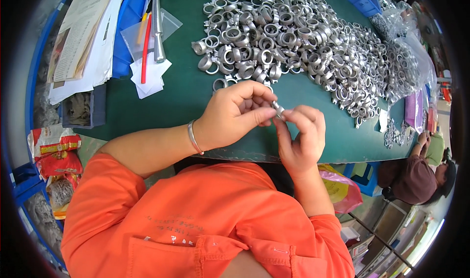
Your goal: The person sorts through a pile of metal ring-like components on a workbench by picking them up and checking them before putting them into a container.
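Two hands, one small metal part (278,108) pinched between them above the near edge of the green table (186,102).

Left hand (235,115): thumb and forefinger pressed onto the part from its left, other fingers curled in. Right hand (301,136): fingertips closed on the part's right end from below-right, rest of the hand folded. Part sits right at the meeting point of both sets of fingertips, equally near each; long axis seems to run up-left to down-right, too small to be sure. Heap of silver ring fittings (293,38) lies beyond, well apart from the fingers. Wrist bangle (194,138) on the left arm.
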### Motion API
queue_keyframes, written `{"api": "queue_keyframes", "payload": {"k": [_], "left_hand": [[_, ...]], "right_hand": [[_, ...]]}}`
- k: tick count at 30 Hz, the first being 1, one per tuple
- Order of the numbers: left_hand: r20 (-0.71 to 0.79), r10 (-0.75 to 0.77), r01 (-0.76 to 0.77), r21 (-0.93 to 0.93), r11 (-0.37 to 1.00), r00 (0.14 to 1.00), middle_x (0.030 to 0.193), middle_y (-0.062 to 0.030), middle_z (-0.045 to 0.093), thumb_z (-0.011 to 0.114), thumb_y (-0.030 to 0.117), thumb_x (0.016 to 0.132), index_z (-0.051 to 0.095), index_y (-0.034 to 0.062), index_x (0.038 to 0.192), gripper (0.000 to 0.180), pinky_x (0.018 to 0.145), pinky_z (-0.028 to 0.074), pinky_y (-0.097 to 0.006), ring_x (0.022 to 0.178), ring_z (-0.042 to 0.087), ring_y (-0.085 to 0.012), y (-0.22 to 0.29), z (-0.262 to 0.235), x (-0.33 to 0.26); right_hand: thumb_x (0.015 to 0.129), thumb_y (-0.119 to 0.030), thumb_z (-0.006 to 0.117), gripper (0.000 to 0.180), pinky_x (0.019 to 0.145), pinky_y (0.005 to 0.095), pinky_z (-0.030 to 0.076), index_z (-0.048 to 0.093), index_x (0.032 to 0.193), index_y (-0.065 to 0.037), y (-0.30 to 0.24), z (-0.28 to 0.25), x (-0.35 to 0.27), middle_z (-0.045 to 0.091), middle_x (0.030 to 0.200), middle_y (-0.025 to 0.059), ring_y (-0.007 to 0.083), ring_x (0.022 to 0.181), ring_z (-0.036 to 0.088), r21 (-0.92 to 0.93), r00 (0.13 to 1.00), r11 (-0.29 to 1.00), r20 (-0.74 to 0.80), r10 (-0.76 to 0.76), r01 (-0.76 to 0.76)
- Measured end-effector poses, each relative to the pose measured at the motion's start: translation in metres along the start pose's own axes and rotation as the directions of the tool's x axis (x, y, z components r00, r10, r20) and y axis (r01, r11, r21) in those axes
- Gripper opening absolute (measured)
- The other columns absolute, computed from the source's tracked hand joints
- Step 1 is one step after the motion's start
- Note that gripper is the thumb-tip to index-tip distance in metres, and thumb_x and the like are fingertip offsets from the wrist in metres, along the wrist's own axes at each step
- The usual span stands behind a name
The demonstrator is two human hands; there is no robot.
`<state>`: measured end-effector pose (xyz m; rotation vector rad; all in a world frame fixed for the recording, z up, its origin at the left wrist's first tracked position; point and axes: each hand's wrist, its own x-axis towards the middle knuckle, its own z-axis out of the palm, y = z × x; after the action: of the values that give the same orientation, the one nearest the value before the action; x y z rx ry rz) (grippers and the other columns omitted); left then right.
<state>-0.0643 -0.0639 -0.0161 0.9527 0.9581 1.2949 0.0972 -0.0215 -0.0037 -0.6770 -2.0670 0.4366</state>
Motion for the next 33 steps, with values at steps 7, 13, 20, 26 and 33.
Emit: {"api": "queue_keyframes", "payload": {"k": [7,13,20,26,33], "left_hand": [[0.146,-0.293,0.326,-0.509,0.796,0.945,0.074,-0.0017,0.050,0.041,0.021,0.094,0.053,0.0021,0.100,0.024,0.043,0.037,-0.022,0.056,0.046,-0.0084,0.011,-0.010,0.011],[-0.073,-0.171,0.142,-0.303,0.942,0.983,0.066,0.0006,0.046,0.054,0.009,0.087,0.051,0.0043,0.088,0.006,0.040,0.030,-0.017,0.050,0.040,-0.0044,0.012,-0.009,0.011],[-0.054,-0.159,0.162,0.045,0.986,0.986,0.065,-0.0001,0.052,0.059,0.009,0.084,0.056,0.0013,0.085,0.009,0.041,0.031,-0.016,0.049,0.043,-0.0033,0.011,-0.003,0.006],[-0.026,-0.058,0.060,0.109,0.992,0.998,0.068,0.0013,0.056,0.063,0.011,0.081,0.061,0.0003,0.085,0.011,0.051,0.039,-0.018,0.058,0.048,-0.0029,0.010,-0.003,0.004],[0.108,0.318,-0.332,0.445,0.832,0.942,0.080,-0.0060,0.058,0.064,0.001,0.076,0.060,-0.0001,0.084,0.009,0.065,0.043,-0.023,0.072,0.054,-0.0129,0.002,-0.005,0.006]], "right_hand": [[0.069,0.009,0.061,0.018,0.063,0.0318,0.047,0.058,0.085,0.002,0.005,0.003,0.009,0.058,0.081,0.0123,0.0244,0.071,0.057,0.238,0.992,0.963,0.000,0.130,-0.126],[0.071,-0.007,0.067,0.015,0.065,0.0345,0.044,0.059,0.083,-0.003,0.022,0.017,0.013,0.055,0.077,0.0099,0.0274,0.074,0.053,-0.164,0.934,0.980,0.318,0.163,-0.115],[0.076,0.001,0.062,0.008,0.059,0.0242,0.044,0.058,0.082,-0.001,0.018,0.003,-0.002,0.059,0.076,0.0077,0.0170,0.065,0.056,0.376,0.879,0.800,0.292,0.378,-0.469],[0.070,0.003,0.065,0.014,0.060,0.0283,0.045,0.058,0.081,-0.001,0.018,0.006,0.001,0.058,0.079,0.0101,0.0240,0.068,0.056,0.228,0.994,0.971,0.099,0.046,-0.068],[0.086,0.000,0.051,0.018,0.061,0.0233,0.048,0.052,0.104,0.005,0.011,0.008,-0.005,0.059,0.085,0.0085,0.0123,0.068,0.057,0.687,0.780,0.440,0.309,0.544,-0.578]]}}
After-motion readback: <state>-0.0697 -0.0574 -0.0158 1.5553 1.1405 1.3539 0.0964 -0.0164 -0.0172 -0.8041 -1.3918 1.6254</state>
